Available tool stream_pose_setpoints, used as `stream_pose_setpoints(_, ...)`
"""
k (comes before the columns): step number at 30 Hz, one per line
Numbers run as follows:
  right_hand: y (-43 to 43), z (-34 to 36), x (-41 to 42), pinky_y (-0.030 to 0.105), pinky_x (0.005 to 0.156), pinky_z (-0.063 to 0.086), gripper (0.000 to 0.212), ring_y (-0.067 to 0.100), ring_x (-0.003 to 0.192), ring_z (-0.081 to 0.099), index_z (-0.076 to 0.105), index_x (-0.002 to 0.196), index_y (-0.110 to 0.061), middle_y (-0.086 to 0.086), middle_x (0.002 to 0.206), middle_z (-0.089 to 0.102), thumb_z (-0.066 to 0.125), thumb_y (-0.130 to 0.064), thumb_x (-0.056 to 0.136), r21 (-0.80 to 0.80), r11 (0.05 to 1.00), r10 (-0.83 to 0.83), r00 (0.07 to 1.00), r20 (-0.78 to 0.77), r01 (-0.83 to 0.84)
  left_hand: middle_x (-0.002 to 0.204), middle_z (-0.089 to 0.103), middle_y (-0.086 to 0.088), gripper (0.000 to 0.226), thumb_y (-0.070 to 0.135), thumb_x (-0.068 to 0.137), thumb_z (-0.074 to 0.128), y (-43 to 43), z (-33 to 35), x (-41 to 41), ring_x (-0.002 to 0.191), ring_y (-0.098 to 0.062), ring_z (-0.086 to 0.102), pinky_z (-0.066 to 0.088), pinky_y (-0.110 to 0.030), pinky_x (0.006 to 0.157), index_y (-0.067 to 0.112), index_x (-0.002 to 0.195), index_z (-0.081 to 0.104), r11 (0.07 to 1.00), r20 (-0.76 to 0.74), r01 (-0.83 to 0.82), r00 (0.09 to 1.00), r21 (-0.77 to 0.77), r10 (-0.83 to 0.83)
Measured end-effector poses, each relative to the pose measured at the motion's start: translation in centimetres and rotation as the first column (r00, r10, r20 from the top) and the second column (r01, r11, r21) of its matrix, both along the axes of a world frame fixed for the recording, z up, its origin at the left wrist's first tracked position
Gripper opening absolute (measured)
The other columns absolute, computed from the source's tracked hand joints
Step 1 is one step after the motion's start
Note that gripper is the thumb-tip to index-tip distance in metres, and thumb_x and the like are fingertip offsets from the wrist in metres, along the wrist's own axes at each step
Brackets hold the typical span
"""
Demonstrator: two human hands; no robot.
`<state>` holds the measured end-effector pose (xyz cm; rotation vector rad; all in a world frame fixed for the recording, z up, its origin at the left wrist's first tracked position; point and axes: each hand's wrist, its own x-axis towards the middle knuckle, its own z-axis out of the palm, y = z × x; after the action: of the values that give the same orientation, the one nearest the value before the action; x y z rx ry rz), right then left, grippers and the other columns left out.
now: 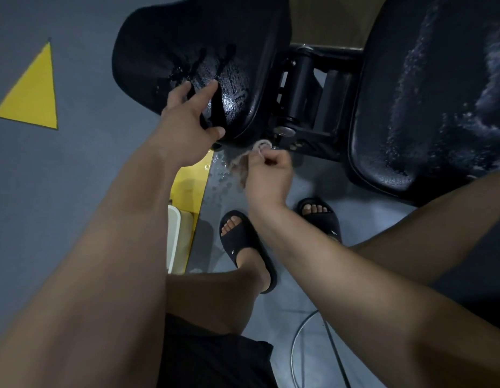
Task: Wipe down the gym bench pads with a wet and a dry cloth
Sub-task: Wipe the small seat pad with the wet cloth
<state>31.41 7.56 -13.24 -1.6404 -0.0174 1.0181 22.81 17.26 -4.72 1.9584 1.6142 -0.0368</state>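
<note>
- left hand [187,119] lies at the near rim of the wet seat pad [159,51], grip apart, fingers spread.
- right hand [268,175] has its grip pinched on a beige cloth [240,163], just below the hinge [302,88] between the pads.
- wet-streaked back pad [428,93] stands to the right, with open grey floor [75,163] to the left.

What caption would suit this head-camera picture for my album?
Left hand on the wet seat pad, right hand pinching a beige cloth by the bench hinge, droplets on the floor.
</note>
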Motion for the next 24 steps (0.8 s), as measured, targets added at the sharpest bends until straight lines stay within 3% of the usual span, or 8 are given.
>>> stream_pose_setpoints(3,0.8,0.9,0.3,0.015,0.050,0.043,0.026,-0.005,0.048,0.051,0.055,0.075,-0.013,0.001,0.067,0.056,0.064,0.003,0.093,0.076,0.994,0.080,0.997,0.011,-0.081,0.168,0.005,-0.005,0.078,0.028,0.094,0.072,0.1,-0.2,-0.1,0.154,-0.027,0.015,0.019,-0.037,0.125,0.043,0.157,0.027,1.000,0.009,-0.003,1.000,0.004,0.003)
stream_pose_setpoints(6,-0.2,0.2,-0.7,0.023,0.051,0.043,0.030,0.010,0.051,0.052,0.056,0.069,-0.020,0.005,0.066,0.058,0.067,-0.002,0.091,0.040,0.970,0.243,0.970,-0.030,-0.242,0.167,0.008,-0.005,0.079,0.027,0.092,0.074,0.2,-0.3,-0.1,0.154,-0.025,0.015,0.018,-0.035,0.125,0.042,0.156,0.030,1.000,0.024,-0.019,1.000,0.009,0.019)
stream_pose_setpoints(10,-0.5,0.2,-0.9,0.037,0.071,0.052,0.026,0.022,0.074,0.060,0.055,0.067,-0.032,0.006,0.083,0.064,0.067,-0.016,0.085,0.041,0.984,0.161,0.968,0.194,-0.172,0.167,0.009,-0.004,0.078,0.027,0.092,0.074,0.2,-0.4,-0.3,0.154,-0.024,0.015,0.017,-0.031,0.124,0.042,0.156,0.031,1.000,0.035,-0.017,0.999,0.018,0.016)
stream_pose_setpoints(15,0.9,-0.5,0.0,0.034,0.054,0.050,0.036,0.014,0.055,0.054,0.053,0.056,-0.023,-0.006,0.059,0.056,0.064,-0.004,0.084,-0.023,0.983,0.181,0.983,0.032,-0.181,0.167,0.009,-0.003,0.078,0.027,0.092,0.073,0.3,-0.2,-0.2,0.154,-0.024,0.015,0.016,-0.029,0.123,0.042,0.156,0.031,1.000,0.036,-0.022,0.999,0.012,0.022)
stream_pose_setpoints(17,0.5,-0.7,0.3,0.032,0.055,0.049,0.031,0.015,0.057,0.053,0.056,0.061,-0.023,-0.005,0.060,0.055,0.065,-0.006,0.085,-0.058,0.983,0.176,0.983,0.054,-0.173,0.167,0.009,-0.002,0.078,0.027,0.092,0.074,0.3,-0.3,-0.2,0.154,-0.024,0.015,0.016,-0.030,0.123,0.043,0.156,0.030,1.000,0.033,-0.018,0.999,0.008,0.018)
stream_pose_setpoints(20,0.4,-0.5,0.8,0.027,0.058,0.045,0.029,0.010,0.060,0.049,0.055,0.065,-0.022,-0.008,0.064,0.055,0.068,-0.006,0.086,0.029,0.985,0.168,0.980,0.106,-0.172,0.166,0.009,-0.003,0.080,0.028,0.091,0.075,0.5,-0.2,-0.1,0.154,-0.025,0.016,0.018,-0.031,0.124,0.043,0.156,0.030,1.000,0.016,-0.013,1.000,0.009,0.012)
stream_pose_setpoints(22,1.0,-0.8,1.3,0.032,0.060,0.051,0.025,0.017,0.061,0.056,0.056,0.063,-0.023,-0.005,0.063,0.057,0.068,-0.012,0.082,-0.047,0.985,0.169,0.979,0.110,-0.164,0.166,0.010,-0.004,0.080,0.027,0.091,0.075,0.4,0.1,0.1,0.153,-0.026,0.017,0.019,-0.033,0.124,0.042,0.156,0.031,1.000,0.007,-0.018,1.000,0.001,0.018)
stream_pose_setpoints(24,1.4,-1.0,2.0,0.047,0.068,0.059,0.013,0.030,0.070,0.068,0.059,0.065,-0.031,-0.005,0.065,0.063,0.064,-0.024,0.075,-0.098,0.989,0.125,0.987,0.100,-0.115,0.164,0.013,-0.005,0.078,0.026,0.091,0.074,0.4,0.6,0.6,0.151,-0.029,0.019,0.021,-0.034,0.123,0.042,0.155,0.033,1.000,-0.003,-0.029,1.000,0.007,0.029)
